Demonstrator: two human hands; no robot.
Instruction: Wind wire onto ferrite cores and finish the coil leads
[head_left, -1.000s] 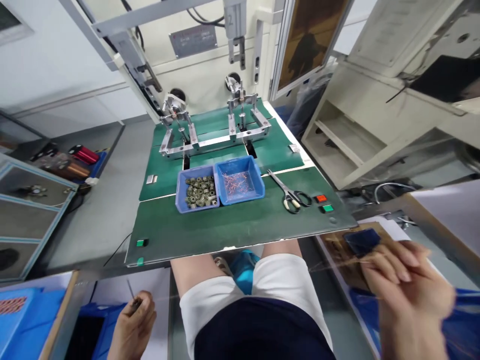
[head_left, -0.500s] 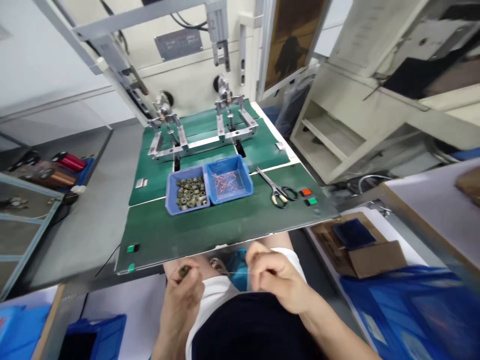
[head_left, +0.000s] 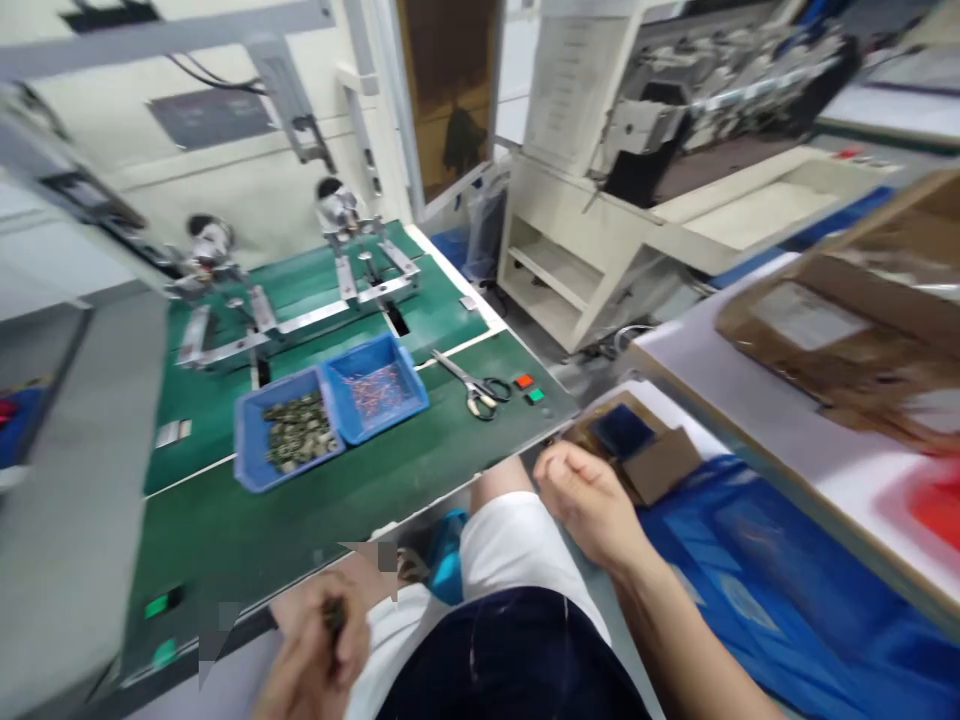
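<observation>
My left hand (head_left: pixel 315 640), low at the table's front edge, has its fingers closed around a small dark metal fitting (head_left: pixel 334 615). It resembles the pieces heaped in the left blue bin. Over to the right, beyond the table's front edge, my right hand (head_left: pixel 589 500) is closed with its fingers curled together; what they hold, if anything, cannot be made out. Small metal fittings (head_left: pixel 300 435) fill the left blue bin (head_left: pixel 251 455). Touching it, a second blue bin (head_left: pixel 420 390) holds thin copper-coloured wire pieces (head_left: pixel 375 390).
Scissors (head_left: pixel 474 388) lie on the green table (head_left: pixel 375 480) near red (head_left: pixel 523 381) and green (head_left: pixel 534 396) buttons. Behind the bins is a metal fixture (head_left: pixel 315 320). A cardboard box (head_left: pixel 660 465) and blue plastic sheeting (head_left: pixel 757 560) are at right.
My view has swung to the right. My hands are farther apart, the right one having moved right and up. The thin strand seen between them before is no longer clear there.
</observation>
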